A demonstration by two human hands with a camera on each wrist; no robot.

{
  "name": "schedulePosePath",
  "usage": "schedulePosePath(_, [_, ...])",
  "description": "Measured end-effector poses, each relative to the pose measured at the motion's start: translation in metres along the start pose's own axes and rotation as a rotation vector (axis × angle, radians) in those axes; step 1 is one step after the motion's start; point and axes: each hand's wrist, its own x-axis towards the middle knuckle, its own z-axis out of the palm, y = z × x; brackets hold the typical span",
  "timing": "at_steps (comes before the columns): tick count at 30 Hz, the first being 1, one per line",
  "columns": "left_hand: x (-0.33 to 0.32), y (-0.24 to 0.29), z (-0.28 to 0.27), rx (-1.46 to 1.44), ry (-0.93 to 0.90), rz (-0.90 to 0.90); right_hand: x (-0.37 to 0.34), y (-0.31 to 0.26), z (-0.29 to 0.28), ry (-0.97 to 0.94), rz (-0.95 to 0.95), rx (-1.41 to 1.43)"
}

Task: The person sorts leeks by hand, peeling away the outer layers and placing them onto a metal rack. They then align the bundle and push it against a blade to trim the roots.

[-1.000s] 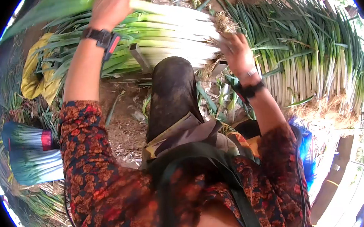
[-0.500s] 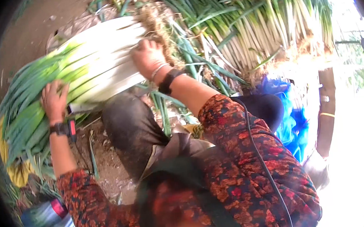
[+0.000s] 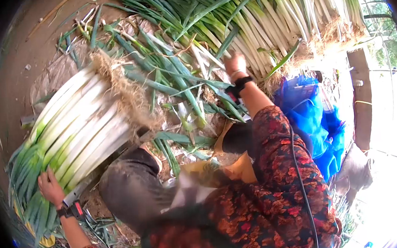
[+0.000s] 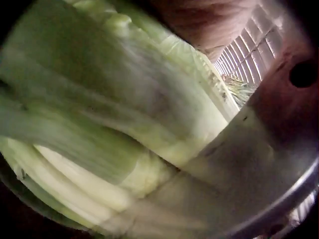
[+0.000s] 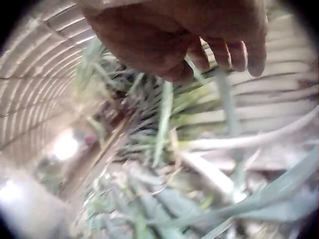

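Note:
A thick bundle of green onions (image 3: 80, 125) lies at the left, its leaves toward the lower left and its shaggy roots (image 3: 119, 83) toward the upper right. On its green part rests my left hand (image 3: 50, 188), fingers extended. The left wrist view shows pale green stalks (image 4: 124, 99) close up beside a metal bar (image 4: 239, 164). My right hand (image 3: 236, 64) reaches out to the edge of a larger heap of green onions (image 3: 266, 37). In the right wrist view its fingers (image 5: 234, 55) hang loosely bent over the stalks, with nothing between them.
Loose leaves and stalks (image 3: 175, 78) litter the ground between bundle and heap. Blue plastic (image 3: 309, 119) lies right of the arm. A metal rail (image 3: 81, 187) runs under the bundle, beside a bent knee (image 3: 130, 184).
The right hand has left the bundle's root end and moved right to the heap. The left hand stays on the bundle's green part. The head view has shifted right.

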Motion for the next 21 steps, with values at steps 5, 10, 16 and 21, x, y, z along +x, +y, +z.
schedulePosePath(5, [0.004, 0.006, -0.003, -0.116, 0.042, 0.04, 0.06, 0.086, -0.039, 0.178, 0.295, -0.233])
schedulePosePath(10, [0.004, -0.002, 0.0, -0.144, -0.012, 0.009, 0.086, 0.104, -0.028, 0.06, 0.392, -0.494])
schedulePosePath(16, [0.002, 0.006, -0.006, -0.081, 0.073, 0.075, 0.071, 0.064, -0.029, -0.184, 0.366, -0.667])
schedulePosePath(21, [0.001, 0.011, -0.006, -0.099, 0.08, 0.048, 0.025, 0.065, 0.066, -0.514, -0.019, 0.089])
